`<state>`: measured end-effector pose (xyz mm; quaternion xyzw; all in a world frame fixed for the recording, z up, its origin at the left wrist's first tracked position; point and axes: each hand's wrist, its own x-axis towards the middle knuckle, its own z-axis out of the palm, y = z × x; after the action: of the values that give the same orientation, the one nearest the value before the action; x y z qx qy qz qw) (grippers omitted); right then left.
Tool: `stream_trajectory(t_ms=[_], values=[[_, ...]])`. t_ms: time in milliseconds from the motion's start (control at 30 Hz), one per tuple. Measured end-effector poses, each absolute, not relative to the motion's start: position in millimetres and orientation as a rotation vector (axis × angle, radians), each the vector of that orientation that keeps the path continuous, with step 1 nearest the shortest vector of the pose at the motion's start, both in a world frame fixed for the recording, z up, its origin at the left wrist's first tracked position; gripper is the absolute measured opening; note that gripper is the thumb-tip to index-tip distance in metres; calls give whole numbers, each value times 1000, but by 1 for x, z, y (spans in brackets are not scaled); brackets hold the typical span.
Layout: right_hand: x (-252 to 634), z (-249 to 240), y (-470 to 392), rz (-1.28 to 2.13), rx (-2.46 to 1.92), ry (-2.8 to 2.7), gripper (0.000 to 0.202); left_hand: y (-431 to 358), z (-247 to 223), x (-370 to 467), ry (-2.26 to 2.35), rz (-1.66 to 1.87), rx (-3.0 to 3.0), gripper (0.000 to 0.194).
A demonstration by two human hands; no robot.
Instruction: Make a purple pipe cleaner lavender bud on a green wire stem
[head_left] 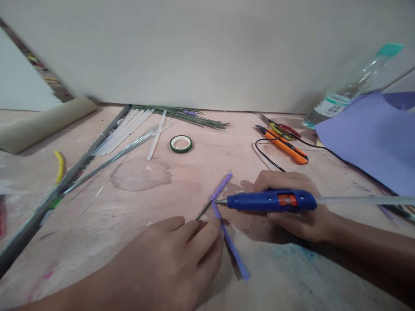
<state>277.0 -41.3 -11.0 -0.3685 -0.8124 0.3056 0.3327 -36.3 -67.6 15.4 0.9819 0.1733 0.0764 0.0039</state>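
Observation:
My left hand (175,255) is closed, pinching a thin dark green wire stem (203,211) and a narrow purple paper strip (236,254) near where they meet. The strip's loose end trails toward me across the table. Tight purple fringe (223,185) covers the stem's far end. In my right hand (308,226) is a blue glue gun (259,201), with a long translucent glue stick (363,200) coming out of its back. Its metal nozzle points left and meets the strip just below the fringe; I cannot tell whether it touches.
A green tape roll (181,150) lies beyond my hands. Translucent glue sticks (125,131) and green wire stems (207,122) lie farther back. At right are an orange utility knife (288,149), a black cord (340,162), purple paper (363,138) and a tilted bottle (353,88). A white wall (207,52) rises behind.

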Motion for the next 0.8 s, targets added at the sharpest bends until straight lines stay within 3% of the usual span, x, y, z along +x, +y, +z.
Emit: stream_trajectory(t_ms=[267, 467, 800], values=[[269, -8, -41, 677, -1010, -2191, 31, -69, 23, -30, 476, 164, 3169, 47], [267, -6, -38, 690, -1072, -2196, 20, -70, 23, -30, 432, 115, 3159, 38], [269, -5, -40, 706, -1056, -2212, 20, -72, 18, -30, 428, 62, 3142, 28]])
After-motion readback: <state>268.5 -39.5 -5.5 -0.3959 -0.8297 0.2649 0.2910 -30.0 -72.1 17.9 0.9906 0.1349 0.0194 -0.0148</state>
